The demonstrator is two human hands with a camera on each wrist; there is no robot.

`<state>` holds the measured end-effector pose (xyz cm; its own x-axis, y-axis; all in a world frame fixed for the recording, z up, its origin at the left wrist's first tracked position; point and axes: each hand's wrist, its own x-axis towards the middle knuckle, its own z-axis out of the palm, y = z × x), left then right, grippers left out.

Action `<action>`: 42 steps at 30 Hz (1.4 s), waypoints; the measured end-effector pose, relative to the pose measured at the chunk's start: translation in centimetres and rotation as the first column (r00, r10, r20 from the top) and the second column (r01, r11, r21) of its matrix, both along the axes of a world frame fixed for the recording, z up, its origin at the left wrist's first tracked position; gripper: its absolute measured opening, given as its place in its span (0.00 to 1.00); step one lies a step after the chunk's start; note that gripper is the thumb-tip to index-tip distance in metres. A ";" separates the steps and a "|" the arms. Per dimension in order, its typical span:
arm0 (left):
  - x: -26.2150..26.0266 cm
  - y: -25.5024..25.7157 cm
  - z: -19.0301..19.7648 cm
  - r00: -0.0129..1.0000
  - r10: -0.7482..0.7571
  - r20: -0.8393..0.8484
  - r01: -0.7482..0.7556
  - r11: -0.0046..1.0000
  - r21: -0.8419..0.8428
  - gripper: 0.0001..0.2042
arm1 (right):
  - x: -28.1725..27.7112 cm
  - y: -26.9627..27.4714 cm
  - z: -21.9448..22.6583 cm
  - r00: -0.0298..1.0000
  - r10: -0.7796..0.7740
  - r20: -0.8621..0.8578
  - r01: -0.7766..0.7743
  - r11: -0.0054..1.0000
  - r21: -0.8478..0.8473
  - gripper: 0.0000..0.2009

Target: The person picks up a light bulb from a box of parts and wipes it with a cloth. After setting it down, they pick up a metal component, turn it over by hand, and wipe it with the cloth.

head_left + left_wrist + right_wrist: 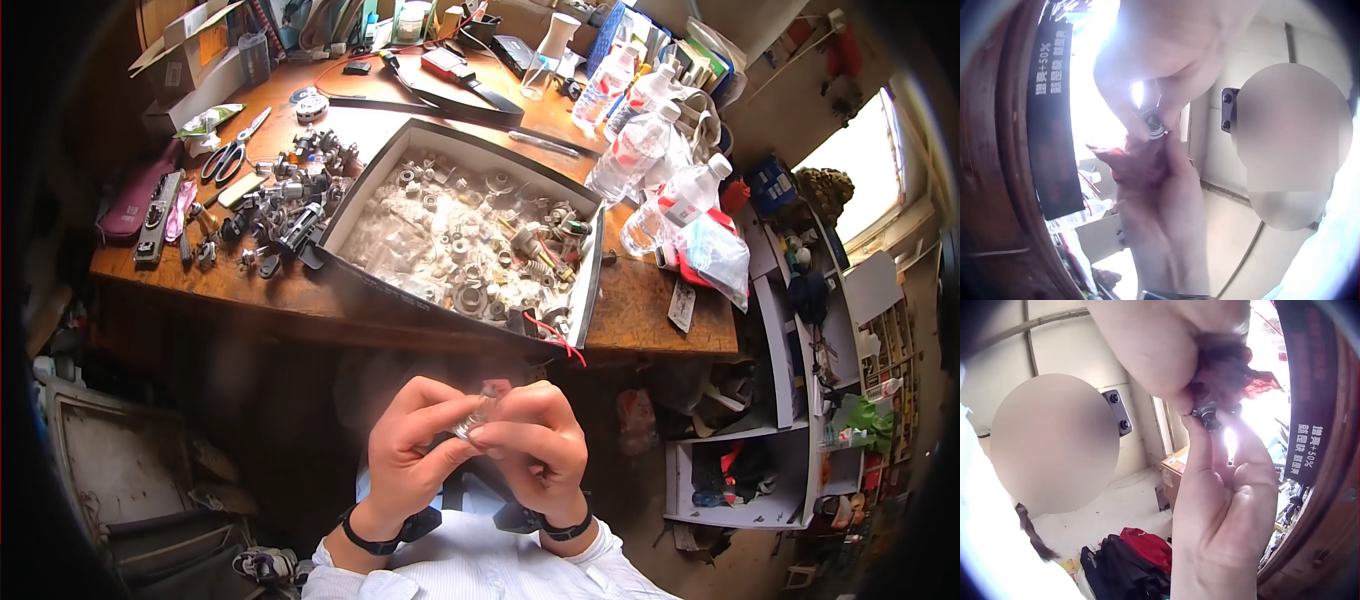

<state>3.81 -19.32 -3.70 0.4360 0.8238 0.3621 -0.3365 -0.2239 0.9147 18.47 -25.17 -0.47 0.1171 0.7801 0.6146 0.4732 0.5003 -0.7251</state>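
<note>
My left hand (pixel 415 440) and right hand (pixel 545 435) meet in front of the chest, beyond the table's near edge. Between their fingertips is a small shiny metal fitting (pixel 466 428), round with a ringed end (pixel 1155 127). The left thumb and fingers pinch it from one side. On the other side my right thumb presses against it, the right fingers curled. A crumpled reddish scrap (pixel 497 387) sticks up from the right fingers, its pointed corner (pixel 1264 384) showing in the right wrist view. The fingers hide much of the fitting.
Ahead on the wooden table (pixel 640 318) stands a black-sided box (pixel 430 303) full of small metal parts. More metal parts (pixel 300 190) and scissors (pixel 235 150) lie left of it. Plastic bottles (pixel 640 150) stand at the right. White shelving (pixel 740 480) is on the lower right.
</note>
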 end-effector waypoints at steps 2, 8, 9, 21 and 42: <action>-0.2 -0.3 -0.2 0.999 0.042 0.010 -0.043 0.998 0.055 0.16 | -0.3 0.0 0.2 0.999 -0.015 -0.038 0.014 0.999 -0.033 0.11; -0.5 -0.8 -0.1 0.818 -0.192 0.542 0.418 0.846 -0.330 0.20 | 0.1 0.3 0.0 0.985 0.124 -0.120 -0.121 0.992 0.029 0.07; -0.9 -0.6 -0.3 0.829 -0.236 0.506 0.430 0.848 -0.309 0.20 | 0.1 0.3 -0.2 0.986 0.099 -0.133 -0.098 0.995 0.017 0.07; 0.4 -0.1 -1.3 0.835 -0.182 0.519 0.344 0.910 -0.234 0.17 | -1.1 -0.8 -0.4 0.885 0.025 -0.465 -0.086 0.990 -0.111 0.07; 0.4 -0.4 0.6 0.980 -0.064 0.189 0.064 0.998 0.006 0.13 | -0.9 -0.8 -0.2 0.945 -0.166 -0.283 0.171 0.985 -0.007 0.08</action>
